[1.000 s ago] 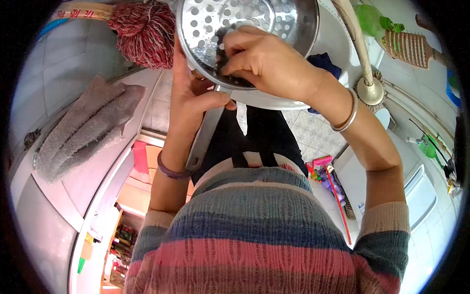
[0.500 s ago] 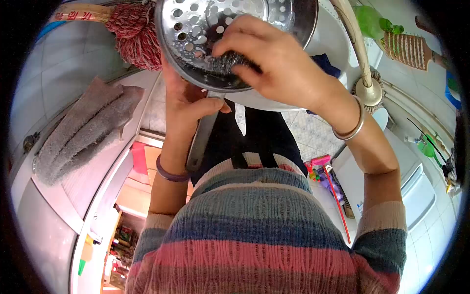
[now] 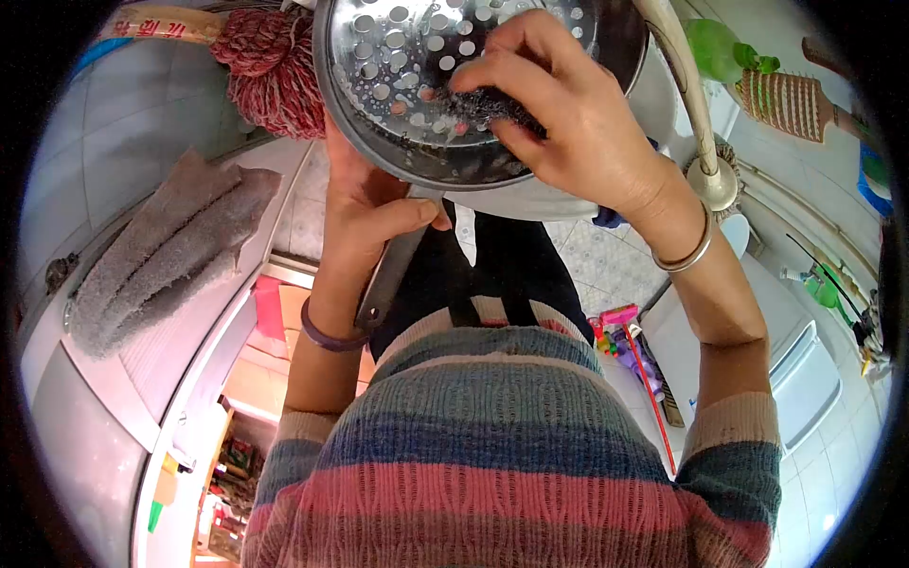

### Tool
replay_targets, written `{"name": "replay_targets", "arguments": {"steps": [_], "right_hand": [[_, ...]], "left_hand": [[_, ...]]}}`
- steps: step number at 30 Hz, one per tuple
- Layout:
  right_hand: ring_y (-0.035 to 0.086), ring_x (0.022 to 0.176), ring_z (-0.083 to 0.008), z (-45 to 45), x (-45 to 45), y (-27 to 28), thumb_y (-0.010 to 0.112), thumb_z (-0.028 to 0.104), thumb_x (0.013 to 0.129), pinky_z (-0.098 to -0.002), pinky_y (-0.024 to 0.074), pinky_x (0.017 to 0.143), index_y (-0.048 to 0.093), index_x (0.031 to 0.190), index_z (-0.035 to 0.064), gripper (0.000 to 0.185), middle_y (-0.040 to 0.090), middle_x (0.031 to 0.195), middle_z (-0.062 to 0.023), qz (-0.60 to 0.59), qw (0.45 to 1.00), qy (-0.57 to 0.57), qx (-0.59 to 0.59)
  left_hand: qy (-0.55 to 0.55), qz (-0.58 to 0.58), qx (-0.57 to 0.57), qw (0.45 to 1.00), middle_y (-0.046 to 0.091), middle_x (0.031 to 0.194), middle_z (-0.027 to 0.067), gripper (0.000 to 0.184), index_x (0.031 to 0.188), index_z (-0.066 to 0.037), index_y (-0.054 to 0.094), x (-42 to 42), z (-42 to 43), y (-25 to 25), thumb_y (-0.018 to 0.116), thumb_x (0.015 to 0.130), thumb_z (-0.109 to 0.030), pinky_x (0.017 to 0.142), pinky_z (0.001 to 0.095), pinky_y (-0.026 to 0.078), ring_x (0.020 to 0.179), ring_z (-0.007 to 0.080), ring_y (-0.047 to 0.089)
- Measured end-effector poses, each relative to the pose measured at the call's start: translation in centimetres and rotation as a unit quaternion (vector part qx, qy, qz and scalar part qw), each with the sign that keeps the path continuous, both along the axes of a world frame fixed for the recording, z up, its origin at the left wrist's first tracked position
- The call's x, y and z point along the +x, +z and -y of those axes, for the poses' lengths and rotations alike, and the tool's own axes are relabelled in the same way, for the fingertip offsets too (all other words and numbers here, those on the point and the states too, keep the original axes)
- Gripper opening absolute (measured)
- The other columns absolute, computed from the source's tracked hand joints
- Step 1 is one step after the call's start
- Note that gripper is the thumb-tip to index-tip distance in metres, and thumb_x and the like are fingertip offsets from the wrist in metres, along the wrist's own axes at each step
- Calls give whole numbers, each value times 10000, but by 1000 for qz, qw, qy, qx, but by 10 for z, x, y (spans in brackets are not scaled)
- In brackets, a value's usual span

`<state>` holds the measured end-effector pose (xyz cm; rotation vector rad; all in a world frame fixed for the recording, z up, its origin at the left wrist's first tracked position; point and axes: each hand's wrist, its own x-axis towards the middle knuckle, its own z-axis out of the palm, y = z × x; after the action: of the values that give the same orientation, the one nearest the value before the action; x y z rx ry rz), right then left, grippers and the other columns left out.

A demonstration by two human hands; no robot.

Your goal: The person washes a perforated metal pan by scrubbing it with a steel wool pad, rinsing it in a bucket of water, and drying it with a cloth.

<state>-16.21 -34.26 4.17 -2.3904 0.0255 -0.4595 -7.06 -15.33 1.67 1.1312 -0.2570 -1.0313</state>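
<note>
Nearby, a mop [image 3: 275,85] (reddish) flanks the pan [image 3: 423,62].

"What place was it?"

"My feed showed what looked like a home washroom: white basin [image 3: 516,199] at one o'clock, mop [image 3: 270,76] at eleven, grey towel [image 3: 170,256] at nine, tiled wall [image 3: 118,123] at ten."

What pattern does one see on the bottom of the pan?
Round holes, scattered across the silvery metal of the pan; the head view shows it best.
</note>
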Motion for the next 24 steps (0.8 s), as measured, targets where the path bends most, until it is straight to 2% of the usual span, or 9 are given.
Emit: {"name": "replay_targets", "arguments": {"steps": [2, 3, 5, 8, 14, 16, 18, 22, 24], "right_hand": [[605, 874, -250, -1, 3, -3, 713, -28, 616, -337, 521, 744, 615, 1051, 106, 466, 543, 985, -70, 20, 999, 44, -1], [607, 881, -245, -6, 4, -9, 728, 25, 616, -334, 526, 745, 634, 1039, 113, 443, 559, 991, -61, 28, 999, 46, -7], [595, 859, -232, -13, 9, -11, 669, 82, 656, -328, 519, 736, 634, 936, 104, 283, 548, 953, -53, 51, 996, 43, -51], [577, 865, -187, -20, 16, -15, 610, 128, 662, -297, 517, 717, 632, 784, 88, 131, 547, 897, -24, 70, 990, 64, -107], [566, 868, -171, -16, 11, -19, 626, 130, 631, -283, 520, 709, 628, 724, 81, 105, 541, 867, -14, 20, 987, 125, -101], [572, 869, -176, -18, 23, -11, 634, 138, 626, -289, 525, 695, 643, 734, 92, 117, 557, 878, -6, 23, 988, 90, -121], [591, 825, -201, -26, 28, -14, 669, 77, 629, -307, 521, 679, 648, 777, 74, 150, 547, 886, -27, 27, 994, 56, -95], [586, 903, -194, -17, 6, -26, 628, 94, 639, -303, 529, 737, 667, 736, 95, 105, 562, 879, -20, -38, 988, 117, -93], [593, 875, -200, -20, 13, -28, 632, 94, 632, -309, 528, 745, 667, 746, 94, 119, 562, 876, -22, 15, 992, 81, -95]], "left_hand": [[-8, -1, -3, 1000, 588, 973, 168, 777, 1309, -36, 302, 1, -1, 0, 670, 625, -7, 474, 325, 495, 613, 224, 593], [-14, -13, -6, 1000, 560, 1021, 165, 823, 1332, -68, 258, 1, -1, 1, 661, 620, 17, 486, 323, 511, 683, 235, 591], [-27, -47, -12, 998, 473, 1175, 161, 974, 1399, -158, 130, 3, 0, 3, 633, 604, 92, 520, 319, 558, 886, 269, 584], [-24, -66, -21, 997, 409, 1283, 154, 1087, 1445, -207, 55, 3, 1, 5, 603, 576, 149, 521, 309, 587, 1026, 291, 572], [-34, -50, -16, 998, 396, 1296, 157, 1099, 1458, -212, 35, -2, 3, -1, 574, 568, 141, 513, 308, 591, 1046, 293, 562], [-39, -50, -21, 998, 399, 1299, 146, 1099, 1462, -209, 16, 4, 2, -6, 569, 578, 139, 524, 307, 591, 1059, 281, 553], [-44, -57, -13, 997, 407, 1296, 139, 1105, 1465, -209, 9, 10, 1, -3, 569, 579, 141, 534, 306, 591, 1068, 278, 546], [-18, -1, -6, 1000, 427, 1281, 133, 1113, 1462, -200, 53, 4, 2, 3, 579, 545, 148, 546, 294, 590, 1094, 266, 528], [-8, -38, -18, 999, 432, 1272, 134, 1110, 1461, -191, 53, 0, 0, -4, 585, 545, 142, 539, 296, 588, 1063, 264, 547]]}}
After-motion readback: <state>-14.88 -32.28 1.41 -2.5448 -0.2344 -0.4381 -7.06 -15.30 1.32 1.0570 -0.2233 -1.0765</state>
